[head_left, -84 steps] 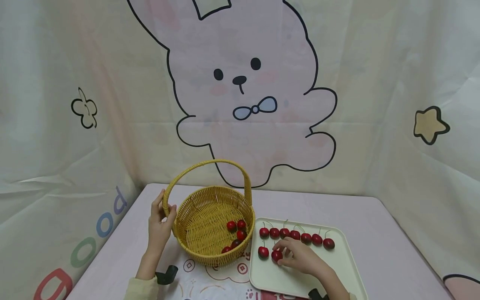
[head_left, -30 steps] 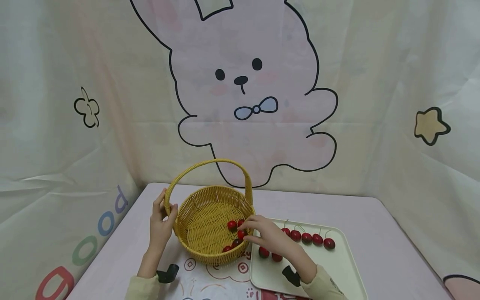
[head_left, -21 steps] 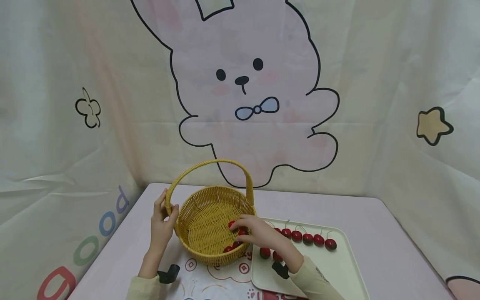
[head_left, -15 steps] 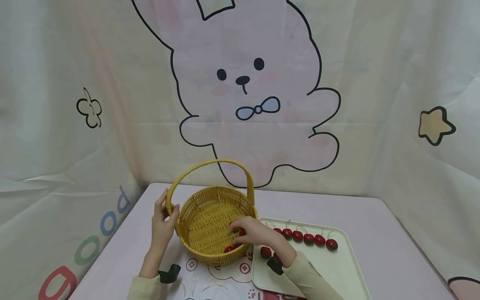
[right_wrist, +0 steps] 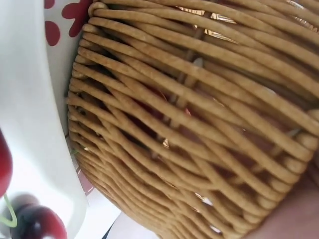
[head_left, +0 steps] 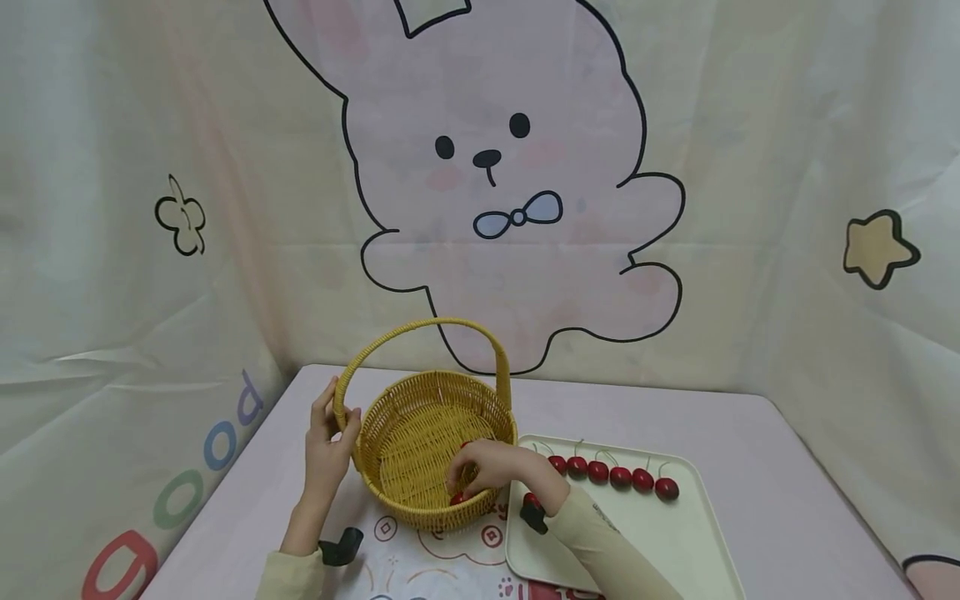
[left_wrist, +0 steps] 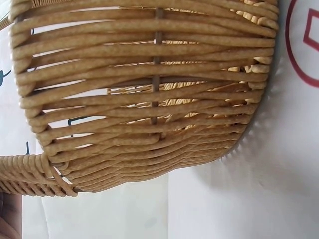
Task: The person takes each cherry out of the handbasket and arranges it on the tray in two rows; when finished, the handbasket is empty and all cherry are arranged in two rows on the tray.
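- With the left hand [head_left: 327,452], gripping the foot of the handle [head_left: 503,379] of the yellow wicker basket [head_left: 426,516], thumb and fingers on either side.
- With the right hand [head_left: 492,464], reaching inside the basket, fingers curled downward; cannot tell whether pinching a fruit there.
- At the right fingertips, inside the near wall, one red cherry [head_left: 457,499]; just above the knuckles, a sliver of another cherry [head_left: 465,444]; possibly more, hidden under the palm.
- Beyond the right wrist, a row of six stemmed cherries [head_left: 597,472] on the cream tray [head_left: 682,533], just beside the basket on the tabletop [head_left: 637,410]; one half-hidden cherry [head_left: 531,500] behind the black wrist mount [head_left: 534,518].
- Could tilt or slide the basket by tugging the handle with the left hand while leaning the right forearm on the wall.
- Could knock the half-hidden cherry loose by dragging the right sleeve [head_left: 607,546] or mount over it.
- Could flick fruit over the near wall by withdrawing curled right fingers too fast.
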The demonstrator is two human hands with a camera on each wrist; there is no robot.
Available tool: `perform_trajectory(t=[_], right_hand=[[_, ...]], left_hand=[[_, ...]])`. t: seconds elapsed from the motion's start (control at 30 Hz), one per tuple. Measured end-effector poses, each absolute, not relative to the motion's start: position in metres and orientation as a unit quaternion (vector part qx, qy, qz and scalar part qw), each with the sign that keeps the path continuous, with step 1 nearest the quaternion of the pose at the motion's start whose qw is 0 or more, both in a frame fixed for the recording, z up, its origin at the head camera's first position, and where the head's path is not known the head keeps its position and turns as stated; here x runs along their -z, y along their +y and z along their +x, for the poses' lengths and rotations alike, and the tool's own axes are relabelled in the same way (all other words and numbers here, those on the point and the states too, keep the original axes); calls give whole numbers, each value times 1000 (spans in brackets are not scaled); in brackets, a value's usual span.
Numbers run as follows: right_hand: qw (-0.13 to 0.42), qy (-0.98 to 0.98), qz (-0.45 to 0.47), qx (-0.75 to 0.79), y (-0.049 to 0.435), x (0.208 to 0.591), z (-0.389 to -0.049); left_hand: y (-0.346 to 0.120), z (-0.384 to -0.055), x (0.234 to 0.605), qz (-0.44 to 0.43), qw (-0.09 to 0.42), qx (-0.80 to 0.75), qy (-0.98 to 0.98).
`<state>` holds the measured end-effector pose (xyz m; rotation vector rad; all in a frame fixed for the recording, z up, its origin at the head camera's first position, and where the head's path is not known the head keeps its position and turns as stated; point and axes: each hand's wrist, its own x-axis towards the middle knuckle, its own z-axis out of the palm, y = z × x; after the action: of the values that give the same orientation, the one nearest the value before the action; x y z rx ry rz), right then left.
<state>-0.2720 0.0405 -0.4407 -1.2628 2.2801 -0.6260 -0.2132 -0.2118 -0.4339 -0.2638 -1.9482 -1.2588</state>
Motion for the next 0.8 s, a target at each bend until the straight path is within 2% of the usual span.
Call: perform_trajectory(t=[0.37, 0.8], right_hand=[[285, 791, -489, 234, 36, 446, -277], [249, 796, -479, 274, 38, 448, -278]], left_hand=[[-212, -214, 435, -106, 400, 488, -769], [-212, -213, 435, -111, 407, 481, -769]])
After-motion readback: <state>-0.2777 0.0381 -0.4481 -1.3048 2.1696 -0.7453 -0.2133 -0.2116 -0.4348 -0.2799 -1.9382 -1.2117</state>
